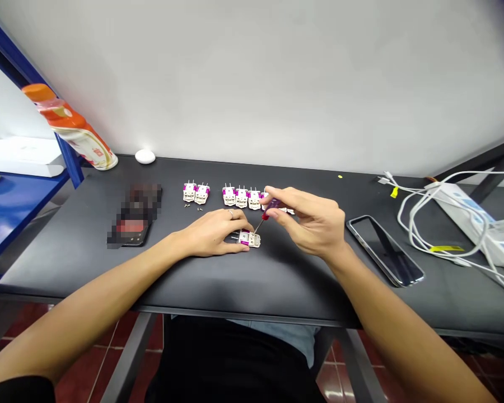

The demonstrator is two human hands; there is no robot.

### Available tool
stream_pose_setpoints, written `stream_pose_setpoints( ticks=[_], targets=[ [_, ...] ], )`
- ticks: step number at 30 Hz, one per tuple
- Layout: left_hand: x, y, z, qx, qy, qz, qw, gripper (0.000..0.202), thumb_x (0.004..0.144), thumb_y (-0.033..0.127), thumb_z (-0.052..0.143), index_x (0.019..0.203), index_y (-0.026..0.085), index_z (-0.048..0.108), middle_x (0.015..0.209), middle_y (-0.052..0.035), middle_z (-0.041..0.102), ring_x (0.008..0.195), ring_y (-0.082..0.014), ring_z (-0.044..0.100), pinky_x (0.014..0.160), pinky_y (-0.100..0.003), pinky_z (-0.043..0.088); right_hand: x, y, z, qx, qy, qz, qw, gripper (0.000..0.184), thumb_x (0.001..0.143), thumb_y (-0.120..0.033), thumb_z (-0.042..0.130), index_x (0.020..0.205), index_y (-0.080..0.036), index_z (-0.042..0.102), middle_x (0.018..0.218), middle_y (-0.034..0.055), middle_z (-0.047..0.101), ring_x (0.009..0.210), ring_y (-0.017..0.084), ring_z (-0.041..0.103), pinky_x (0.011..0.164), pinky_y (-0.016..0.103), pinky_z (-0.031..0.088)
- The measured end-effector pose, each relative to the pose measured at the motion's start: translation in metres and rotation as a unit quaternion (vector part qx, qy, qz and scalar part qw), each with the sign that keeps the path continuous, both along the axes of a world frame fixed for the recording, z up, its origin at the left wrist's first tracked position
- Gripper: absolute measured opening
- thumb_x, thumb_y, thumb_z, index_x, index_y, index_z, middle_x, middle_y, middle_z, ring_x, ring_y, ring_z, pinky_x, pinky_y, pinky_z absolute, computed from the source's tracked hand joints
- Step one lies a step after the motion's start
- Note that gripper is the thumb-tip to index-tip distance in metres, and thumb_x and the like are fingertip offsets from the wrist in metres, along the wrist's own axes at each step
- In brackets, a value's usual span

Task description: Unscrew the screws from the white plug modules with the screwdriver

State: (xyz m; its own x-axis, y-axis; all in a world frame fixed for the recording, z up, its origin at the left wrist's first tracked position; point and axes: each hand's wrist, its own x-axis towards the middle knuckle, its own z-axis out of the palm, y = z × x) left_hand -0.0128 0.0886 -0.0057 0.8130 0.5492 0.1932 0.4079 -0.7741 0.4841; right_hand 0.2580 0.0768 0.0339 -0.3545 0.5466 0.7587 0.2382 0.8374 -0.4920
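My left hand point(212, 233) lies low on the black table, its thumb and fingers closed around a small white and purple plug piece point(249, 239) with metal prongs. Between the fingertips of my right hand point(313, 219) is a screwdriver point(272, 208) with a dark purple and red handle. Its thin shaft slants down to the left, and the tip meets the plug piece. Behind my hands stands a row of similar plug pieces point(241, 197), partly covered by my right hand. Two more plug pieces point(196, 192) sit to their left, with tiny screws point(200, 209) in front.
A smartphone point(385, 250) lies right of my right hand. Coiled white cables point(415, 224) and a white box point(466, 215) are at the far right. A partly blurred dark phone-like item point(140, 215), a white oval object point(145, 156) and an orange and white bottle point(73, 129) are on the left.
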Motion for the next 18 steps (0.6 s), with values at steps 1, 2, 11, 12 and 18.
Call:
stream_pose_setpoints(
  ticks=[1,2,11,12,18],
  targets=[
    [-0.0001,-0.0001,0.0001,0.000,0.000,0.000,1.000,0.040,0.112,0.051,0.074,0.140,0.023,0.077,0.136,-0.0103,0.078,0.119,-0.0277,0.076,0.104,-0.037,0.058,0.0006,-0.0012,0.0003,-0.019,0.007,0.003,1.000,0.058,0.101,-0.011,0.081,0.151,-0.041,0.079,0.113,0.0000,0.091,0.093,0.018,0.084,0.083,0.034,0.071],
    [-0.0002,-0.0003,0.0002,0.001,0.001,0.000,1.000,0.039,0.111,0.050,0.075,0.139,0.023,0.077,0.136,-0.0102,0.078,0.119,-0.0277,0.076,0.104,-0.037,0.058,0.0013,-0.0025,0.0007,-0.037,0.008,0.006,0.999,0.055,0.101,-0.011,0.081,0.148,-0.040,0.082,0.114,-0.0003,0.091,0.093,0.018,0.085,0.084,0.034,0.072],
    [-0.0008,-0.0009,0.0015,-0.004,-0.002,0.005,1.000,0.041,0.111,0.053,0.075,0.140,0.024,0.078,0.134,-0.0098,0.078,0.117,-0.0270,0.077,0.102,-0.036,0.059,-0.0059,-0.0034,0.0027,0.010,0.021,-0.012,1.000,0.048,0.097,-0.014,0.087,0.139,-0.038,0.086,0.114,-0.0005,0.093,0.092,0.019,0.089,0.087,0.034,0.075],
    [-0.0008,-0.0009,0.0014,-0.003,-0.002,0.005,1.000,0.041,0.111,0.053,0.075,0.140,0.024,0.078,0.134,-0.0098,0.078,0.117,-0.0270,0.077,0.102,-0.036,0.059,-0.0070,-0.0027,0.0031,0.025,0.025,-0.015,0.999,0.047,0.097,-0.014,0.088,0.138,-0.038,0.087,0.112,-0.0002,0.093,0.089,0.020,0.088,0.083,0.035,0.075],
    [-0.0007,-0.0008,0.0010,0.002,-0.001,0.003,1.000,0.041,0.111,0.052,0.076,0.139,0.023,0.078,0.135,-0.0105,0.078,0.118,-0.0279,0.076,0.103,-0.038,0.059,-0.0057,-0.0030,0.0062,-0.011,-0.029,-0.013,0.999,0.050,0.109,-0.015,0.068,0.153,-0.035,0.078,0.129,0.0029,0.091,0.101,0.018,0.087,0.093,0.036,0.074]
  ],
)
